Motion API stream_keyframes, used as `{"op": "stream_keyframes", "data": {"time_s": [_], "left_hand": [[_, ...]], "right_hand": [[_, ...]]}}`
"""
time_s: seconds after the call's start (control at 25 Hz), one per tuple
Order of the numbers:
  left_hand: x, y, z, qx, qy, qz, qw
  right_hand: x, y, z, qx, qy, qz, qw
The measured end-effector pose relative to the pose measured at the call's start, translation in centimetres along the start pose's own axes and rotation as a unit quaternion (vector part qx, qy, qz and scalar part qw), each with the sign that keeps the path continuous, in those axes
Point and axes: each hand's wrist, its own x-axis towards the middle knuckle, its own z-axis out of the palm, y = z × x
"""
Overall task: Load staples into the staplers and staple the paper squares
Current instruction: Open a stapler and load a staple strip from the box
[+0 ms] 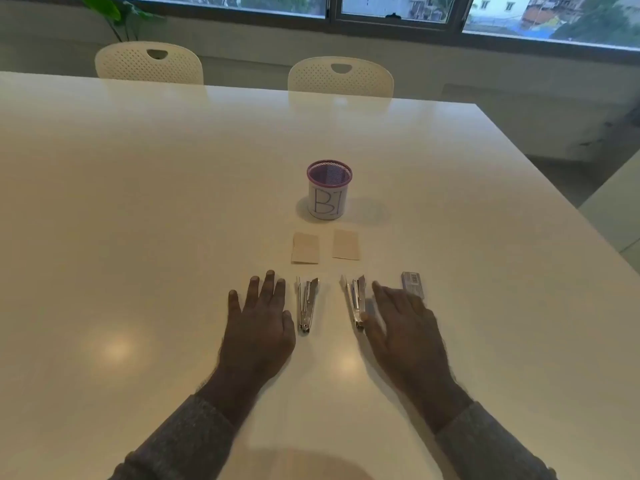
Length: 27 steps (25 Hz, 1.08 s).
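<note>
Two small metal staplers lie side by side on the white table (173, 237), both hinged open: the left stapler (307, 303) and the right stapler (356, 301). Beyond them lie two beige paper squares, one on the left (305, 248) and one on the right (346, 244). A small staple box (412, 284) sits at the right, partly behind my fingers. My left hand (258, 327) lies flat just left of the left stapler, fingers straight. My right hand (403, 327) is flat beside the right stapler, its thumb close to the stapler's near end.
A mesh pen cup (329, 189) with a purple rim and a paper label stands behind the paper squares. Two white perforated chairs (149, 64) (341, 77) are at the table's far edge, under a window. The table's right edge runs diagonally.
</note>
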Motion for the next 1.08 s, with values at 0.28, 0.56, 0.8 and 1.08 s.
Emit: {"op": "stream_keyframes", "data": {"time_s": [0.28, 0.56, 0.8, 1.08], "left_hand": [[0.3, -0.4, 0.4, -0.007, 0.019, 0.007, 1.000], [0.1, -0.2, -0.7, -0.116, 0.111, 0.019, 0.987], [-0.7, 4.6, -3.0, -0.328, 0.198, 0.074, 0.921], [1.8, 7.0, -3.8, -0.702, -0.064, -0.137, 0.696]], "right_hand": [[2.1, -3.1, 1.0, 0.013, 0.025, 0.065, 0.997], [3.0, -2.7, 1.3, 0.083, 0.059, 0.124, 0.987], [2.9, -2.5, 0.9, 0.281, 0.138, 0.088, 0.946], [2.5, -3.1, 1.4, 0.335, 0.198, -0.016, 0.921]]}}
